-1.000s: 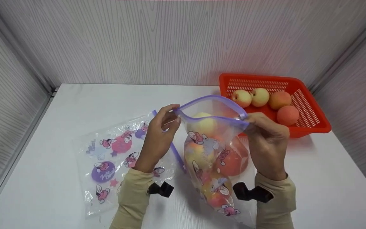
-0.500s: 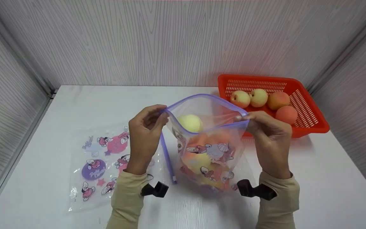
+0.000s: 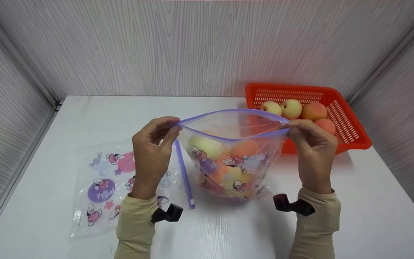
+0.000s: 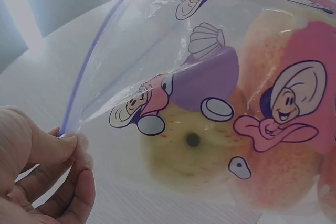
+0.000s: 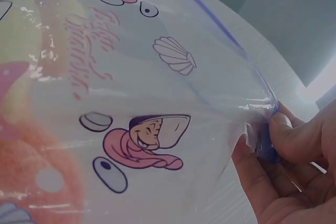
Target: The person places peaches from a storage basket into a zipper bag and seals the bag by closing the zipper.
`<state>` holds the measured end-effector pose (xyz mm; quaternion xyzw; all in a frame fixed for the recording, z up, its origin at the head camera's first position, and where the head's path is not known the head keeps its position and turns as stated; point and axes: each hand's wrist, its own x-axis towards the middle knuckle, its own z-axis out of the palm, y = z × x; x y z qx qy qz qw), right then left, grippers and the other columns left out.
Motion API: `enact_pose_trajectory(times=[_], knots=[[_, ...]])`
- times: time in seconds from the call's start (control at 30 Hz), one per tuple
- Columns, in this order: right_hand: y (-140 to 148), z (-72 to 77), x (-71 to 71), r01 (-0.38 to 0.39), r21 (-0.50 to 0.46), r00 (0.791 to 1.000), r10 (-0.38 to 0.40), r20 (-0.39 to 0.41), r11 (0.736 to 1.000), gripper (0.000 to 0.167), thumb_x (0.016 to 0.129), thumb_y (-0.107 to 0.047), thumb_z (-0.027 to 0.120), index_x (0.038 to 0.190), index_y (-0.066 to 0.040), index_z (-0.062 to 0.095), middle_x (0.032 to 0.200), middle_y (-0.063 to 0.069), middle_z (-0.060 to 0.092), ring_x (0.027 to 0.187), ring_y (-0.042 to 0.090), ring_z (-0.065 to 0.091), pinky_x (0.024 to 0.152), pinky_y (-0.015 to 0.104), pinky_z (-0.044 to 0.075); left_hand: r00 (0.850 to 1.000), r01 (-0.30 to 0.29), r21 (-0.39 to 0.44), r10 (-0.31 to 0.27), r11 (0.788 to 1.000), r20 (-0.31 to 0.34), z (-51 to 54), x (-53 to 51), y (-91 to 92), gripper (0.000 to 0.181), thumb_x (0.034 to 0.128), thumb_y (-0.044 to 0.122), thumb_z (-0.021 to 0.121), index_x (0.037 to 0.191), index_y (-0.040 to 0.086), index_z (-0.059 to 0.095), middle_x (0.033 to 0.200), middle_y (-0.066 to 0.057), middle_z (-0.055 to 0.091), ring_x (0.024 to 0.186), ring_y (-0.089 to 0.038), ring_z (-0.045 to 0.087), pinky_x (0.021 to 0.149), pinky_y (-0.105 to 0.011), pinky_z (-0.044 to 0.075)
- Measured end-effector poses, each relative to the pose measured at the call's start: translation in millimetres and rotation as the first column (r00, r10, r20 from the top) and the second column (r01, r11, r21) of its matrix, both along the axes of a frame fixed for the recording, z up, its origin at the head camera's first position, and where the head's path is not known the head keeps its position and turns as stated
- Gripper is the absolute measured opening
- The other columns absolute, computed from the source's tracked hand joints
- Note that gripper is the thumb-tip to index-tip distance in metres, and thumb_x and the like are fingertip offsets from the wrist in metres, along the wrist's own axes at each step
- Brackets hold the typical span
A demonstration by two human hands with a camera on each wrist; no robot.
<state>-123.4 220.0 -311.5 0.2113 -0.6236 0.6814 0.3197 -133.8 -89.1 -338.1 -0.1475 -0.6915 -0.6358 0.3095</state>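
Observation:
A clear zip bag (image 3: 228,180) with cartoon prints and a purple zip edge holds several peach-like fruits (image 3: 207,145). My left hand (image 3: 153,154) pinches the left corner of its mouth between thumb and fingers, as the left wrist view also shows. At the opposite corner my right hand (image 3: 314,154) pinches the zip end; in the right wrist view a blue slider piece (image 5: 266,140) shows by the thumb. The mouth gapes between both hands, and the fruits sit low in the bag.
A red plastic basket (image 3: 354,144) with several more fruits (image 3: 314,111) stands at the back right, partly behind the bag and right hand. Another printed zip bag (image 3: 84,212) lies flat on the white table (image 3: 207,237) at the left, partly under the left forearm.
Both hands have moved apart, the left one farther leftward, stretching the mouth wider. The bag now hangs straighter, with its bottom farther from me and its fruits shifted.

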Motion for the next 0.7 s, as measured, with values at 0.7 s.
enact_pose_trajectory(times=[0.7], knots=[[4,-13.8,-16.8,0.277,0.291,0.958,-0.241,-0.154,0.916,0.023,0.086,0.025,0.061,0.102,0.011,0.071,0.100,0.013,0.073,0.089,0.017,0.069,0.091,0.027,0.058,0.995,-0.099,-0.095,0.099,0.990,-0.011,2.0,1.1,-16.4,0.010,0.0927,-0.002,0.070,0.103,-0.004,0.073,0.096,-0.008,0.074,0.088,-0.016,0.069,0.084,-0.024,0.057]])
